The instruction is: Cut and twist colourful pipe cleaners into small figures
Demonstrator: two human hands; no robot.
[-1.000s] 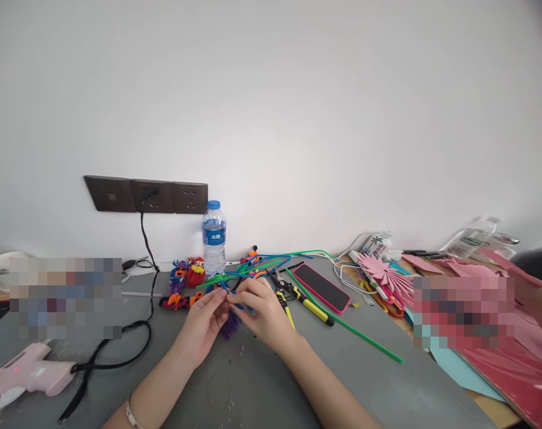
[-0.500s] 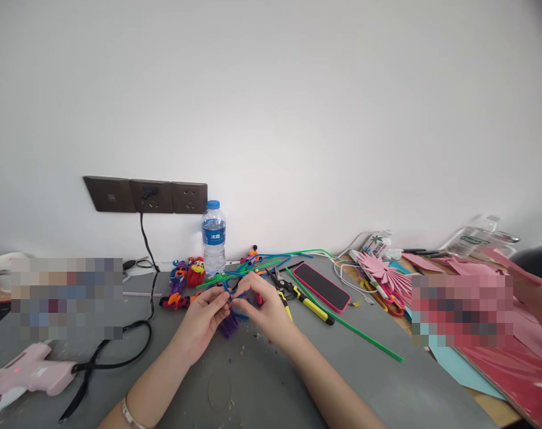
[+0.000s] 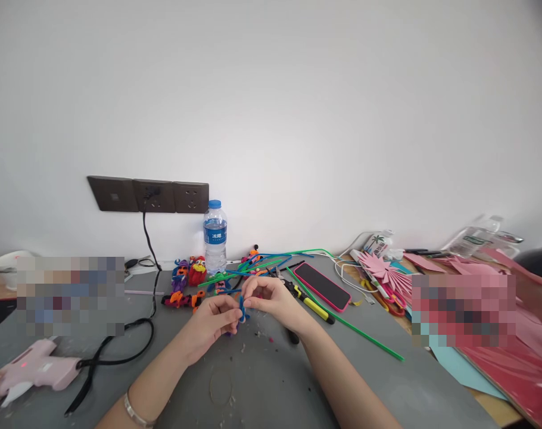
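My left hand [image 3: 212, 322] pinches a bent blue pipe cleaner [image 3: 242, 308] between thumb and fingers, over the middle of the grey table. From the right, my right hand [image 3: 268, 302] has its thumb and fingers closed on the upper part of the same piece. A loop shows at its lower end. Just behind my left hand lie small orange and black pipe-cleaner figures [image 3: 181, 300]. Pliers with yellow and black handles [image 3: 315, 308] rest beyond my right hand, partly hidden by it. Long green and blue pipe cleaners [image 3: 282, 255] lie in a loose heap behind both hands.
A water bottle [image 3: 215, 241] stands against the wall. To the right lie a phone [image 3: 322, 286] and a long green pipe cleaner [image 3: 369, 338]. A pink glue gun [image 3: 43, 366] with a black cord is at left. Pink and red paper [image 3: 498, 351] covers the right side.
Both hands have shifted slightly right, and the blue piece is now held more upright between them. The purple piece seen below the hands before is now mostly hidden.
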